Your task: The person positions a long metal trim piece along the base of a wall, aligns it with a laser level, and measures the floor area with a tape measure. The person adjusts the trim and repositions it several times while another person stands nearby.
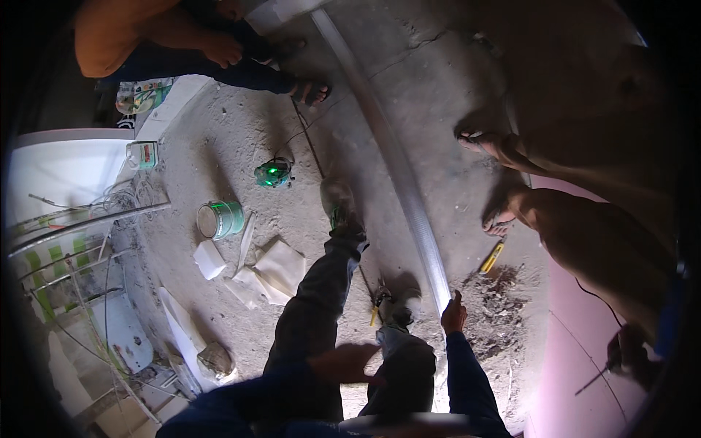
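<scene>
A long, ridged silver metal channel [409, 201] stretches over the concrete floor from the far side toward me, looking curved in this view. My right hand [454, 314] is closed around its near part, by the edge. My left hand [345, 363] hangs in front of my legs, fingers stretched out and apart, with nothing seen in it. Beside my right shoe lies a small yellow-handled tool [374, 315], partly in shadow. A yellow utility knife [492, 258] rests on the floor right of the channel.
Left of my legs are a green laser level [273, 173], a paint bucket [220, 220] and off-white scraps [274, 271]. Metal tubing [87, 228] crowds the far left. A person in orange [135, 36] sits far left; another person's hand [631, 356] holds a thin tool at right, near the pink wall [577, 299].
</scene>
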{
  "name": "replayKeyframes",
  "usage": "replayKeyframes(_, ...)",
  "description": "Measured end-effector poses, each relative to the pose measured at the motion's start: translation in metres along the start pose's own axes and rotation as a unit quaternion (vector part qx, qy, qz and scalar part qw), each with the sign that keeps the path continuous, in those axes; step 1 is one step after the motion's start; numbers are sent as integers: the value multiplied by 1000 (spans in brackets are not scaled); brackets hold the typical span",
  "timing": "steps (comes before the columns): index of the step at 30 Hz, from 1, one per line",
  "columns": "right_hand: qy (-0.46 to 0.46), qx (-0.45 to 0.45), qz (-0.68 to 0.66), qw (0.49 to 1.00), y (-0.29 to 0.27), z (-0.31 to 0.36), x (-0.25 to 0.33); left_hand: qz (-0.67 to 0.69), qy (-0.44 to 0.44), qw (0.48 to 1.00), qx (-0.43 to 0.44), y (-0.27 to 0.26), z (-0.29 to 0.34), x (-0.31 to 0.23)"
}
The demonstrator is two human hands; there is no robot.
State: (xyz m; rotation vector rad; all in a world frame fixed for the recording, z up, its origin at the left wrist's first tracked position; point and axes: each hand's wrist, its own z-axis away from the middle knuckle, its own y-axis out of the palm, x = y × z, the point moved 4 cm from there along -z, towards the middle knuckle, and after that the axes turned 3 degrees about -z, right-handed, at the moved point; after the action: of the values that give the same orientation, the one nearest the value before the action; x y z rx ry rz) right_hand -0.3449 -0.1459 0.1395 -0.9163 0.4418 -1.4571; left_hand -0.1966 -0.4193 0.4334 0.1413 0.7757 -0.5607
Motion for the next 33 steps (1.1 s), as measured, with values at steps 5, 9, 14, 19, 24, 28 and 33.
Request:
replayKeyframes(5,-44,23,61,997,0,-12,-22,86,58,993,-57,83,30,-85)
replayKeyframes(9,63,-72,-63,993,-6,-18,0,144,-36,987,-57,131,28,-79)
replayKeyframes(14,63,21,62,996,17,-19,30,202,-147,943,-220,168,10,-7)
replayKeyframes(19,112,61,168,977,52,-31,14,289,-228,913,-178,204,5,27)
replayKeyframes(24,106,49,179,977,75,-44,4,366,-229,886,-171,200,23,32)
replayKeyframes(28,108,18,160,981,85,-47,-1,372,-229,886,-154,202,32,38)
replayKeyframes(33,139,20,129,982,91,-50,-9,380,-206,884,-180,212,40,42)
